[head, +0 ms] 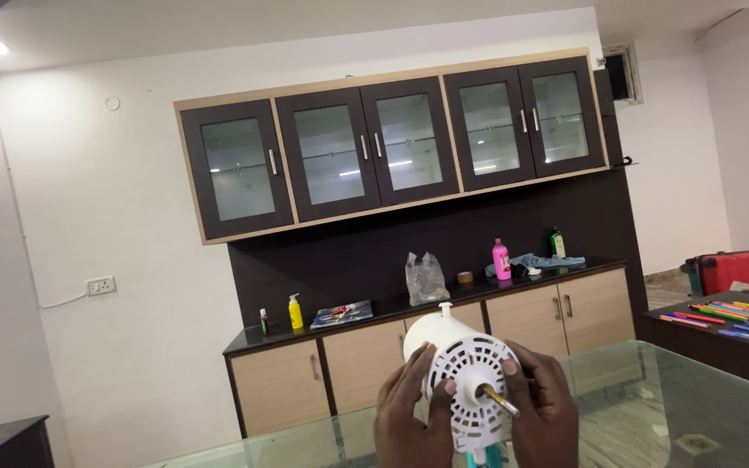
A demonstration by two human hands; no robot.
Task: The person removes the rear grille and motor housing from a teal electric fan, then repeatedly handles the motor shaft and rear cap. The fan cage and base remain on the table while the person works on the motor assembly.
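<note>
White fan motor housing (468, 374) held up between left hand (411, 418), right hand (541, 409).

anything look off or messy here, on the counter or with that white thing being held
Nothing looks damaged. The white vented motor housing sits intact between left hand and right hand. Only a blue cloth lies crumpled on the counter.

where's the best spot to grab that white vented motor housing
Probably by the round sides of the white motor housing, one palm from each flank, as the left hand and right hand do now. The vented face carries a protruding brass shaft, so avoid coming from the front.
</note>
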